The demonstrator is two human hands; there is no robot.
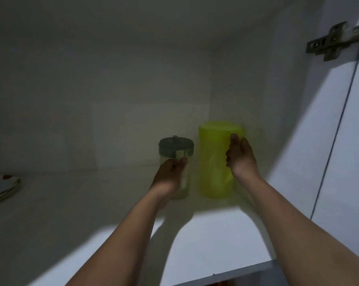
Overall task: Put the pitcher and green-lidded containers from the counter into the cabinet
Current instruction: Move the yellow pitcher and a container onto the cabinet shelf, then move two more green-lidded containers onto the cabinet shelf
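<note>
The left hand (170, 170) is wrapped around the lower body of a clear container with a grey-green lid (176, 166), which is stood upright on the cabinet shelf (75, 203) near the back wall. The right hand (240, 157) is pressed flat-ish against the right side of a yellow-green pitcher (213, 159), fingers loosely curled around it; whether it's actually gripped can't really be told, everything's a bit blurry. The pitcher is set upright just beside the container, tucked toward the back right corner. A spotted plate (1, 187) is parked far left on the same shelf, and a metal door hinge (335, 41) is seen up top right.
</note>
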